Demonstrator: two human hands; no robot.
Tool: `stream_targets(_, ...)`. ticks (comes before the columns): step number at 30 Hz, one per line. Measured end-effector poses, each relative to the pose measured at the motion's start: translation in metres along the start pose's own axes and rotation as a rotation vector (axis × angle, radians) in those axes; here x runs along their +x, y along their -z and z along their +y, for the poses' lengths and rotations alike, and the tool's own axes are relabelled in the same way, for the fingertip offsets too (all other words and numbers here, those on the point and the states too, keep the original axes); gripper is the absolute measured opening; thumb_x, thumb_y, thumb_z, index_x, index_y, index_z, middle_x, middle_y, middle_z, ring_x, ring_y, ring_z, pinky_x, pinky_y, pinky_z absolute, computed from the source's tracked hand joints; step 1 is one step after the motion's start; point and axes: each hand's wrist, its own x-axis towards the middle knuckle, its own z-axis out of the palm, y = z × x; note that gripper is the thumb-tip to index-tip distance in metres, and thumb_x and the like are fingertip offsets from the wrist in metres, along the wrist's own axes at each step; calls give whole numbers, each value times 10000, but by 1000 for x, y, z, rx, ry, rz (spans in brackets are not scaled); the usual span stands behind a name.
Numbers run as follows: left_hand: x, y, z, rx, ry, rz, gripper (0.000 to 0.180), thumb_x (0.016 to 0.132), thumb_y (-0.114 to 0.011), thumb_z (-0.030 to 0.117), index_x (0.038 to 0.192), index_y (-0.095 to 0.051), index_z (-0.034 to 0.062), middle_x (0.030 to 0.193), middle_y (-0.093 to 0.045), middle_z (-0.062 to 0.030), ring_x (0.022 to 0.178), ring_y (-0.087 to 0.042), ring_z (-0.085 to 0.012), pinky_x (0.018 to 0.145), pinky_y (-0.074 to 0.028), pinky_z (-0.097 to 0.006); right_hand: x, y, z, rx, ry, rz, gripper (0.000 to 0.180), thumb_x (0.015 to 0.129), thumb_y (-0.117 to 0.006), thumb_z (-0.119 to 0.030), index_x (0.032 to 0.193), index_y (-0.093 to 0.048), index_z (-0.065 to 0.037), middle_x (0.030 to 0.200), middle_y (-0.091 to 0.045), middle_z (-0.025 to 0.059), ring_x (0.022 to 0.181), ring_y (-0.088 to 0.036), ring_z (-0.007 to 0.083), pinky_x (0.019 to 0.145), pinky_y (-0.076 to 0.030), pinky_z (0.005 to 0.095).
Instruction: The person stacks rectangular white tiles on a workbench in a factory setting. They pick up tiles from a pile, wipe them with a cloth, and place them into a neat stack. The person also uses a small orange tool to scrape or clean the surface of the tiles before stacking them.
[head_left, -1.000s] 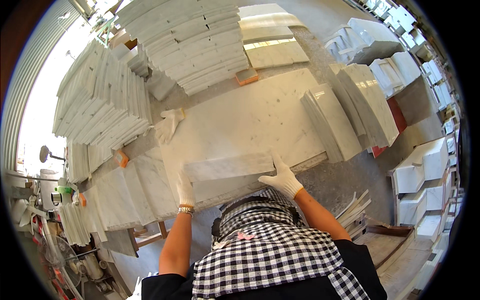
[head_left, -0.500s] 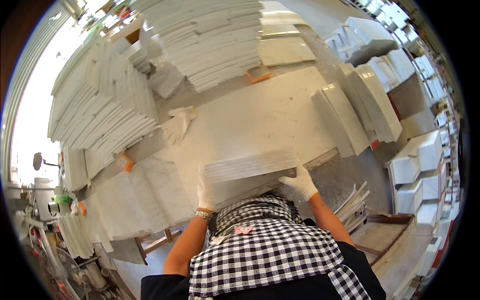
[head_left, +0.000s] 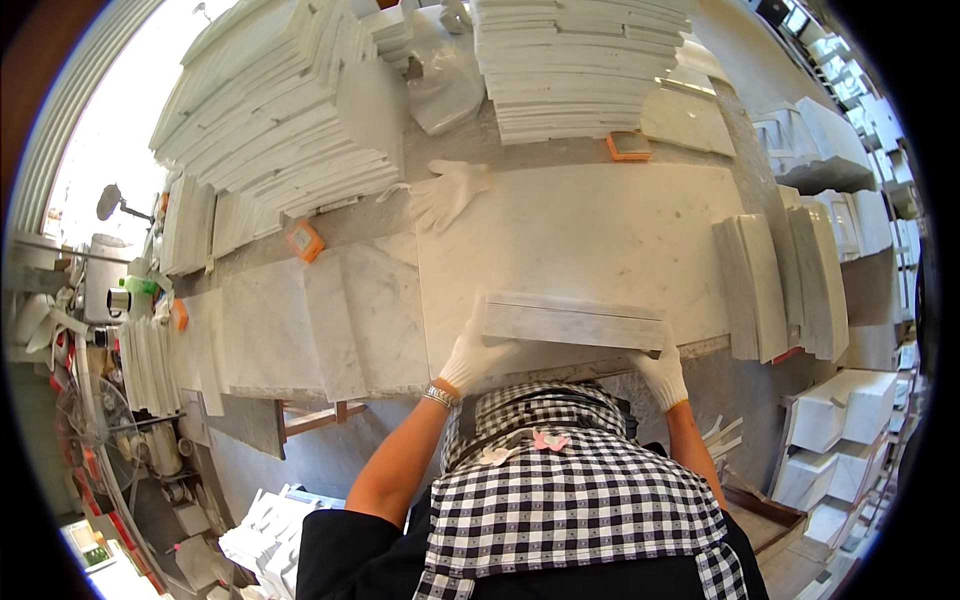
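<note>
While gripped at both ends by the gloved left hand (head_left: pixel 472 352) and right hand (head_left: pixel 662 372), a grey-veined marble strip (head_left: pixel 574 322) is held over the pale counter (head_left: pixel 600 230).

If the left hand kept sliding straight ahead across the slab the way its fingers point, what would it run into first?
The left hand grips the left end of the marble strip. Past it lies bare white slab, then probably the loose white glove near the far edge, though the fisheye makes the line uncertain.
</note>
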Motion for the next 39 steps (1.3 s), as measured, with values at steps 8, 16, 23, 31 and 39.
stream_targets(8,9,8,11,180,-50,4,1144,744,-914,221,1651,-240,45,1393,-640,-226,1306,-615,-371,1085,-501,-430,18,15,-2,132,87,-178,888,756,-888,-103,1533,-462,-36,1339,-688,126,1228,-651,218,1030,-535,362)
stream_targets(16,23,9,36,414,6,-97,805,714,-932,263,1384,-534,59,1284,-652,-220,1211,-609,-432,1033,-516,-497,41,30,4,-325,-4,-273,872,719,-933,-165,1462,-496,-32,1354,-669,128,1254,-627,221,1082,-507,356)
stream_targets(23,29,-3,49,-61,85,-273,712,804,-898,153,1397,-518,49,1289,-678,-146,1230,-647,-297,1066,-523,-452,21,52,-3,-62,149,-261,860,631,-975,-194,1378,-582,-33,1309,-685,129,1237,-635,244,1064,-514,394)
stream_targets(31,73,-8,68,117,-66,-650,946,736,-977,322,1499,-499,33,1363,-660,-93,1143,-674,-248,1014,-561,-415,-44,85,-16,35,-73,-229,832,674,-987,-328,1356,-658,15,1255,-745,143,1183,-683,232,1043,-523,382)
stream_targets(39,151,-78,119,633,-24,-831,641,954,-751,451,1443,-602,64,1355,-701,-128,1121,-710,-265,963,-585,-409,-76,56,40,929,-298,-175,783,897,-810,-313,1526,-482,16,1510,-549,187,1349,-539,343,1064,-497,526)
